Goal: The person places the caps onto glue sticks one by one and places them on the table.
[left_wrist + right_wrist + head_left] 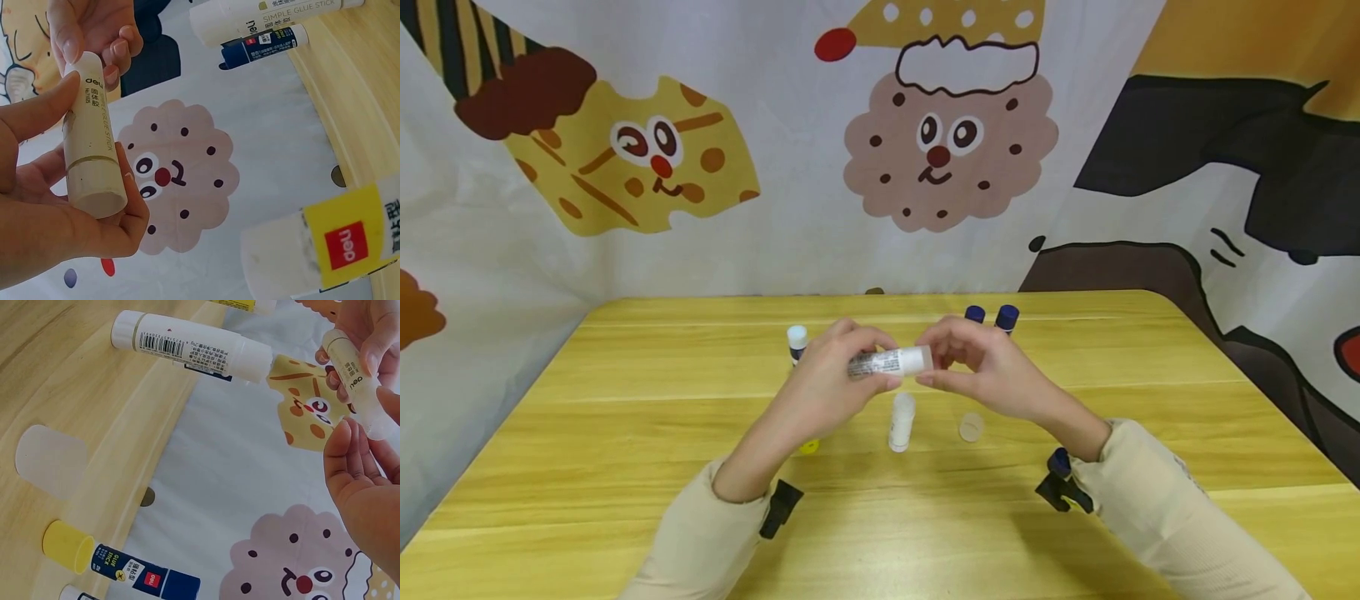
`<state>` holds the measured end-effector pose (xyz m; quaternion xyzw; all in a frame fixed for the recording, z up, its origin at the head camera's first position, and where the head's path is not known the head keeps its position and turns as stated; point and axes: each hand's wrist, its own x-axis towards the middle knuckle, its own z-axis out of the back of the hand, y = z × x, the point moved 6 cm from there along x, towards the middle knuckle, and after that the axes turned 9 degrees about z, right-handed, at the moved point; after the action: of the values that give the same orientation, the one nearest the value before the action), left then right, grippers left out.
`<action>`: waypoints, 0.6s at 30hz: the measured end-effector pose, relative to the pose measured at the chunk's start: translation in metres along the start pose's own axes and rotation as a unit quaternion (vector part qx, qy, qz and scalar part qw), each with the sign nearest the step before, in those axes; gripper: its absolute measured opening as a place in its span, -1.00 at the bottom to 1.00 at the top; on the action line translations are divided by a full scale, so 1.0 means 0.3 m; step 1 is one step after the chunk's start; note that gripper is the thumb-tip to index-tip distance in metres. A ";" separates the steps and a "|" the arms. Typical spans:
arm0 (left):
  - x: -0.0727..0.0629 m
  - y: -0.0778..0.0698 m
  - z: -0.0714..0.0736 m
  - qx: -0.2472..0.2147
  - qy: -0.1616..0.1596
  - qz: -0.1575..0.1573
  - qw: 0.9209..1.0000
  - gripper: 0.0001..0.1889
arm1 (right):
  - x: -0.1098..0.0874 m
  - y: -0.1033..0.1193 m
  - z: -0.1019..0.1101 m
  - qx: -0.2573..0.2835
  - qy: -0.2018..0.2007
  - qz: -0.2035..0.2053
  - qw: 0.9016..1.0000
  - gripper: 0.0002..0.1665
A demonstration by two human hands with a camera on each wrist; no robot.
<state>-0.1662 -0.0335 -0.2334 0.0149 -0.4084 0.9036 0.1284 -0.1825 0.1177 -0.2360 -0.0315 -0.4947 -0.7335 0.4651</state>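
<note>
My left hand grips a white glue stick around its barrel, tilted nearly level above the table. The printed side faces up, and its translucent cap end points to the right. At that end my right hand pinches the cap between thumb and fingertips. Below the hands a second white glue stick stands upright on the table. To its right is a loose translucent cap. A yellow-labelled glue stick shows large in the left wrist view; the left hand mostly hides it from the head view.
Two blue-capped glue sticks, the nearer-right one and its neighbour, stand behind the right hand. A blue glue stick with a white cap stands behind the left hand. A cartoon-print cloth hangs behind the wooden table.
</note>
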 end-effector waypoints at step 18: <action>0.005 -0.002 0.000 -0.009 -0.001 -0.001 1.000 -0.67 | 0.003 0.002 0.035 -0.016 -0.018 0.037 0.999 -0.72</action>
<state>-0.1675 -0.0327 -0.2328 0.0152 -0.4168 0.8997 0.1293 -0.1870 0.1251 -0.2298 -0.0700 -0.4898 -0.7228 0.4825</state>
